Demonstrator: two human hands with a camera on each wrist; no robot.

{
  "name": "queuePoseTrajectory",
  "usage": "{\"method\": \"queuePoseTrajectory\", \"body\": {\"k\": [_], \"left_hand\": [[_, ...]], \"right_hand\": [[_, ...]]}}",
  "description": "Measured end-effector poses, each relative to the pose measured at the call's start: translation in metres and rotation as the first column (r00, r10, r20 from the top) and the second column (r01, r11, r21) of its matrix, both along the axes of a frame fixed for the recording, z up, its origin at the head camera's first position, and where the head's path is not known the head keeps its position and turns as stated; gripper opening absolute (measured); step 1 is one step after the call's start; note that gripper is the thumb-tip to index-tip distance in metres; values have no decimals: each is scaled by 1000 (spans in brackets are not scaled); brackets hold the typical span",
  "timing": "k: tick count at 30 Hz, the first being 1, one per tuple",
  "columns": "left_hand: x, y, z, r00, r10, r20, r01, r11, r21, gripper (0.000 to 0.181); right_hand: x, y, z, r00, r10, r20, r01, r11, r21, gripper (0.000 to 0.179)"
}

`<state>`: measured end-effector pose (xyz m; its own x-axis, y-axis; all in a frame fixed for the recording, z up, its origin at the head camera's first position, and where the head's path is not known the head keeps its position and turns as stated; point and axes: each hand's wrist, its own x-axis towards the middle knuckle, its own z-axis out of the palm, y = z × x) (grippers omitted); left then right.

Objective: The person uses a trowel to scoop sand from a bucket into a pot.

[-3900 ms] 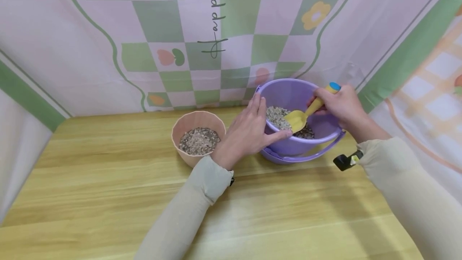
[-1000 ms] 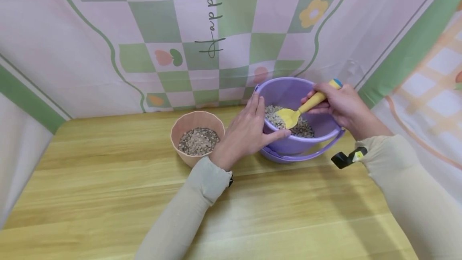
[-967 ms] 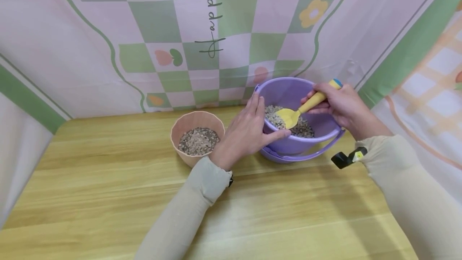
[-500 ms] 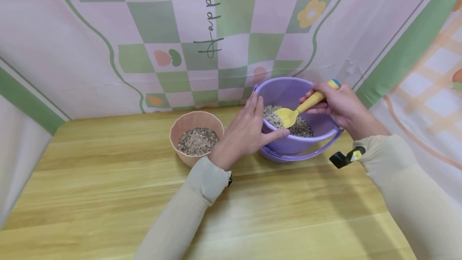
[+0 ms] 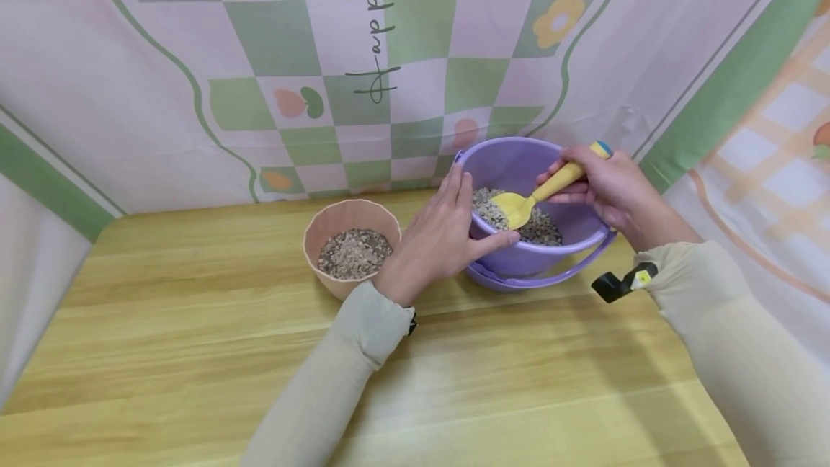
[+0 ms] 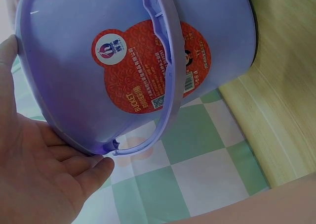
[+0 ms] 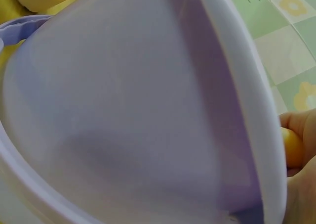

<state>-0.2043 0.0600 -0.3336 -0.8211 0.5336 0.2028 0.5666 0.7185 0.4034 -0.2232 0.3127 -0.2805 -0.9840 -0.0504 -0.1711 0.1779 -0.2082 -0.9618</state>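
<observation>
A purple bucket [image 5: 551,259] with its handle lowered at the front stands on the table, holding grey-brown gravel [image 5: 541,228]. My left hand [image 5: 441,233] rests against the bucket's left rim, fingers stretched along it and thumb laid across the front edge. In the left wrist view those fingertips [image 6: 101,167] lie right at the rim by the handle joint. Inside the bucket, a yellow scoop [image 5: 515,209] with a blue-tipped handle dips its blade into the gravel. My right hand [image 5: 616,189] grips the scoop's handle over the right rim; the bucket wall mostly blocks the right wrist view.
Left of the bucket, a peach fluted bowl [image 5: 319,236] holds similar gravel and is partly covered by the left wrist. Both stand on a wooden table [image 5: 194,352]. A checkered cloth [image 5: 363,128] hangs directly behind its far edge.
Since the oldest frame, the scoop blade has shifted a little left within the bucket and its handle has tilted lower, with the right hand. The left hand has kept its place on the rim.
</observation>
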Motion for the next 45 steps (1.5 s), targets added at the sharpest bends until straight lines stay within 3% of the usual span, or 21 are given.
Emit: {"method": "queuePoseTrajectory", "body": {"k": [45], "left_hand": [[0,0,-2,1000,-6,-9,6,1000,17,116]], "right_hand": [[-1,3,0,999,33,-21,-35,991,-130,34]]}}
